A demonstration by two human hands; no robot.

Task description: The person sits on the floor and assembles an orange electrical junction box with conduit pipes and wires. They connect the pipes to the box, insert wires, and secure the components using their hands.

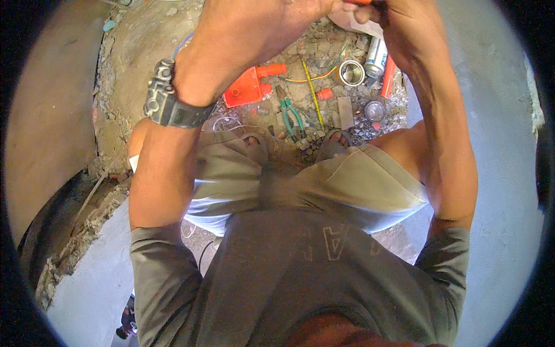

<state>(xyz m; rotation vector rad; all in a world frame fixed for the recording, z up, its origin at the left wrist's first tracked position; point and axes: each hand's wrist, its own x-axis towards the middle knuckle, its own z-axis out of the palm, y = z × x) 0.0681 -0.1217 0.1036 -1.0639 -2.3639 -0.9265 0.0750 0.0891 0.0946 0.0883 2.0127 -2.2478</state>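
Note:
Both of my hands are raised to the top edge of the head view, where the frame cuts them off in part. An orange piece (357,2), probably plastic, shows between them; most of it is out of the picture. My left hand (303,10) reaches in to it, its fingertips mostly cut off. My right hand (402,16) has curled fingers closed at the same piece. Below my left forearm lies an orange junction box (244,89) with pipe stubs. Green-handled pliers (291,118) rest on the rubble beside a thin yellow rod (312,95).
An open tin (351,73), a silver-blue can (376,58) and an orange pipe (388,78) stand or lie near my right forearm. Nearer are a small orange fitting (325,93), a flat block (345,113) and a round lid-like thing (374,110). Walls flank both sides.

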